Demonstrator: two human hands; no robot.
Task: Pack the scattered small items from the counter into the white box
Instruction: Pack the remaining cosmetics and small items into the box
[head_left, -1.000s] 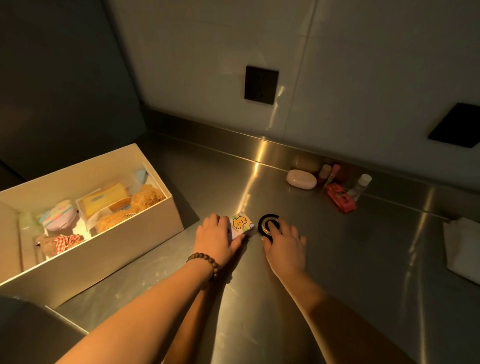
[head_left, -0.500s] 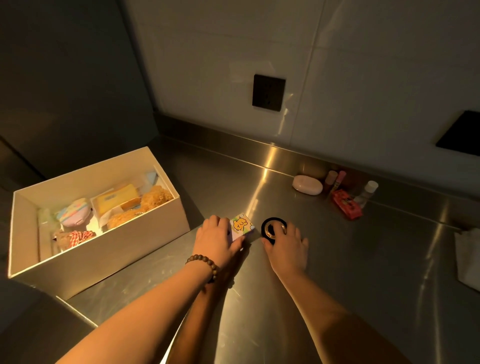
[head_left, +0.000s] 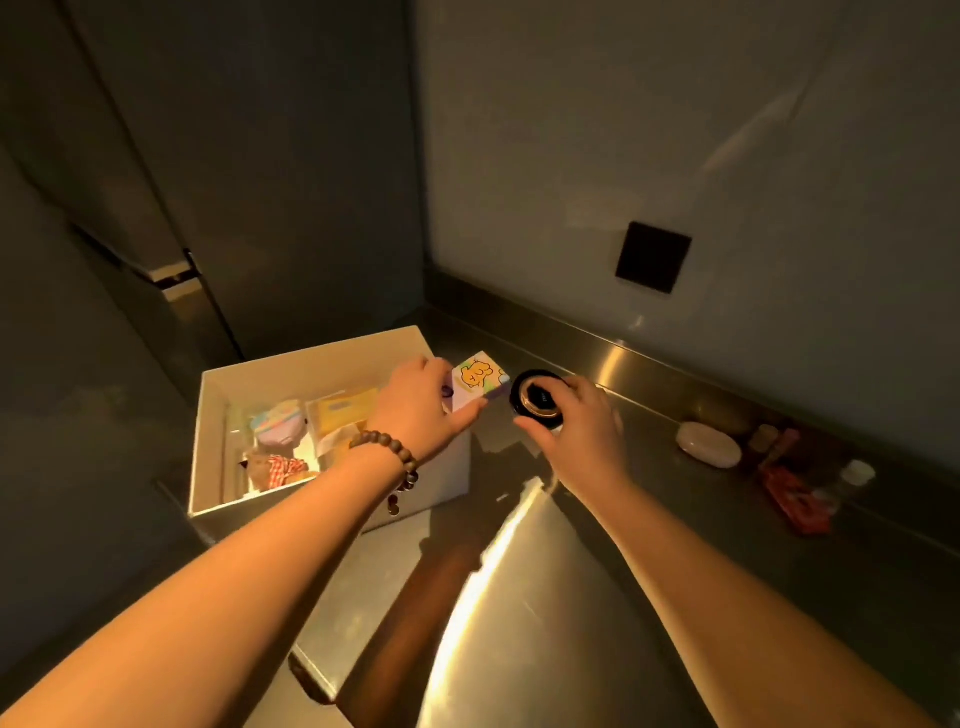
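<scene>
Two grabs at once (saves a trip): left hand (head_left: 423, 400) pinching the cartoon-print packet (head_left: 475, 382), right hand (head_left: 582, 421) curled round the black jar (head_left: 537, 400), both heading for the white box (head_left: 311, 364).

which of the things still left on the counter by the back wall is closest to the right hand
The pale oval soap-like case. It lies nearest the right hand, while the red packet and the small white-capped bottle sit farther along to the right.

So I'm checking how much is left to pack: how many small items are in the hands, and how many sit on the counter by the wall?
In hands: 2, cartoon box in left hand, black round case in right hand
White: 2, oval case, capped bottle
Red: 1, packet
Others there: too dark to count
Total: 5
</scene>
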